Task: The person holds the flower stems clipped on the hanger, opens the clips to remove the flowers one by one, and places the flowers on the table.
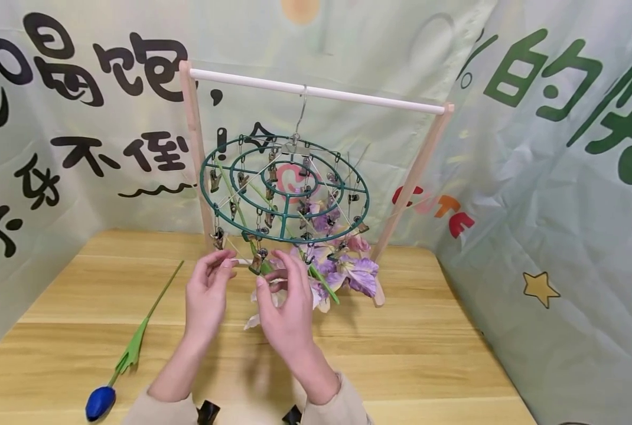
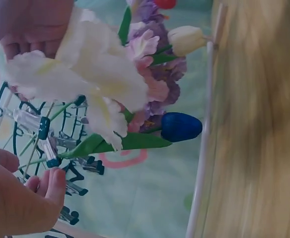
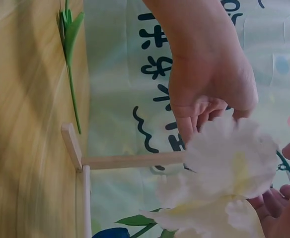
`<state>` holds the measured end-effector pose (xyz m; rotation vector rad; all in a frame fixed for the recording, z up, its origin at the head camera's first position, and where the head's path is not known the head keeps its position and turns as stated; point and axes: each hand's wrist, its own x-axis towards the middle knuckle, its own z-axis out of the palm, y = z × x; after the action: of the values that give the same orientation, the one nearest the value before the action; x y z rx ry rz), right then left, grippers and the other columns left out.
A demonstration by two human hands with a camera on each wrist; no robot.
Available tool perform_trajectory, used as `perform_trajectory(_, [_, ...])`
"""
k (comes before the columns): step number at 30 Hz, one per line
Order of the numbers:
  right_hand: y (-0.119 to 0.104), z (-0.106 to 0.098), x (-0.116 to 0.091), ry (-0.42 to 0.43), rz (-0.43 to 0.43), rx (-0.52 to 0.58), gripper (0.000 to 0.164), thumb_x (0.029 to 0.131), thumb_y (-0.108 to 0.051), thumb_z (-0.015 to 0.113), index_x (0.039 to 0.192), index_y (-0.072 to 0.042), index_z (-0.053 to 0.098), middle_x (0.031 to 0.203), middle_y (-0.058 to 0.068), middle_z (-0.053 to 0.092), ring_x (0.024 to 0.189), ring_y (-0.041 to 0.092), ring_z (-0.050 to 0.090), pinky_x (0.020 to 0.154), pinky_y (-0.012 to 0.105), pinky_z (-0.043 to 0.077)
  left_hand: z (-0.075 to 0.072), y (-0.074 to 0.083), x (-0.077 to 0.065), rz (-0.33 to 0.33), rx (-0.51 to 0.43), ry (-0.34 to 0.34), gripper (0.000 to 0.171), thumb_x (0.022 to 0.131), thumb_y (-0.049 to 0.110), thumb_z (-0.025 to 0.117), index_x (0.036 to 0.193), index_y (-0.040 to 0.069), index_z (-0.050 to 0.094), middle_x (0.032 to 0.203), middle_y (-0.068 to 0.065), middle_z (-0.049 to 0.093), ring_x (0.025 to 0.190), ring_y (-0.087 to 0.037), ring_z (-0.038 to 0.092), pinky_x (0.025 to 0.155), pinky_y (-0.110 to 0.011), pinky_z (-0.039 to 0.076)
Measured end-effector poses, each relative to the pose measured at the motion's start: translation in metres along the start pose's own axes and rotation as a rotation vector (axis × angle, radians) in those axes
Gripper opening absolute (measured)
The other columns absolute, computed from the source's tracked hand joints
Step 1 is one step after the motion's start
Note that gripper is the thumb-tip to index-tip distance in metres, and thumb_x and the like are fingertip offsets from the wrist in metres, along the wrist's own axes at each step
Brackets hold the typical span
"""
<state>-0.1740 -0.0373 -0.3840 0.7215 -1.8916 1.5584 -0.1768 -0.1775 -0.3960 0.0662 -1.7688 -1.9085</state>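
Note:
A round green drying hanger with many small clips hangs from the rack's white bar. At its front edge, my left hand is raised beside a hanging clip, fingers loosely bent around nothing. My right hand is just right of that clip, thumb and fingers apart. Between the hands a white flower hangs head down, also large in the right wrist view, partly hiding the right fingers in the left wrist view. Purple flowers and a blue tulip hang there too.
A wooden rack with a white top bar carries the hanger. Another blue tulip lies on the table at the left, stem pointing away. Printed cloth walls the table's back and sides.

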Motion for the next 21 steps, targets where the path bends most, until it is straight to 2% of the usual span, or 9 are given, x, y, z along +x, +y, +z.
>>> perform_trajectory(4, [0.003, -0.002, 0.005, -0.045, 0.061, -0.021, 0.050, 0.094, -0.005, 0.072, 0.142, -0.003, 0.055, 0.133, 0.014, 0.060, 0.089, 0.019, 0.069, 0.070, 0.029, 0.060, 0.000, 0.001, 0.007, -0.091, -0.032, -0.040, 0.035, 0.111, 0.014, 0.050, 0.140, -0.004, 0.056, 0.132, -0.016, 0.063, 0.110, -0.011, 0.066, 0.099, -0.021, 0.054])
perform_trajectory(7, [0.005, -0.001, 0.010, -0.069, 0.097, -0.045, 0.048, 0.094, -0.007, 0.072, 0.140, -0.005, 0.057, 0.131, 0.012, 0.062, 0.085, 0.018, 0.068, 0.066, 0.027, 0.059, 0.000, 0.002, 0.011, -0.139, -0.101, -0.047, 0.038, 0.111, 0.018, 0.051, 0.142, -0.004, 0.054, 0.129, -0.010, 0.066, 0.111, -0.014, 0.067, 0.100, -0.023, 0.055])
perform_trajectory(12, [0.006, 0.001, 0.016, -0.070, 0.144, -0.088, 0.043, 0.095, -0.011, 0.074, 0.136, -0.007, 0.062, 0.126, 0.009, 0.065, 0.078, 0.015, 0.067, 0.060, 0.022, 0.055, 0.001, 0.002, 0.019, -0.157, -0.229, -0.039, 0.037, 0.109, 0.016, 0.055, 0.139, -0.005, 0.055, 0.115, 0.004, 0.073, 0.110, -0.018, 0.069, 0.100, -0.028, 0.057])
perform_trajectory(16, [0.008, 0.002, 0.020, -0.070, 0.156, -0.117, 0.040, 0.096, -0.015, 0.076, 0.133, -0.007, 0.064, 0.121, 0.008, 0.068, 0.073, 0.013, 0.065, 0.059, 0.021, 0.054, 0.001, 0.002, 0.024, -0.165, -0.265, -0.024, 0.033, 0.107, 0.014, 0.059, 0.134, -0.004, 0.058, 0.113, -0.001, 0.074, 0.105, -0.016, 0.070, 0.098, -0.028, 0.058])
perform_trajectory(21, [0.012, 0.003, 0.023, -0.063, 0.116, -0.155, 0.034, 0.097, -0.018, 0.076, 0.126, -0.004, 0.068, 0.114, 0.009, 0.072, 0.068, 0.013, 0.063, 0.058, 0.021, 0.053, 0.002, 0.002, 0.026, -0.173, -0.276, 0.003, 0.032, 0.105, 0.010, 0.062, 0.131, -0.007, 0.060, 0.112, -0.007, 0.073, 0.101, -0.016, 0.071, 0.094, -0.027, 0.059])
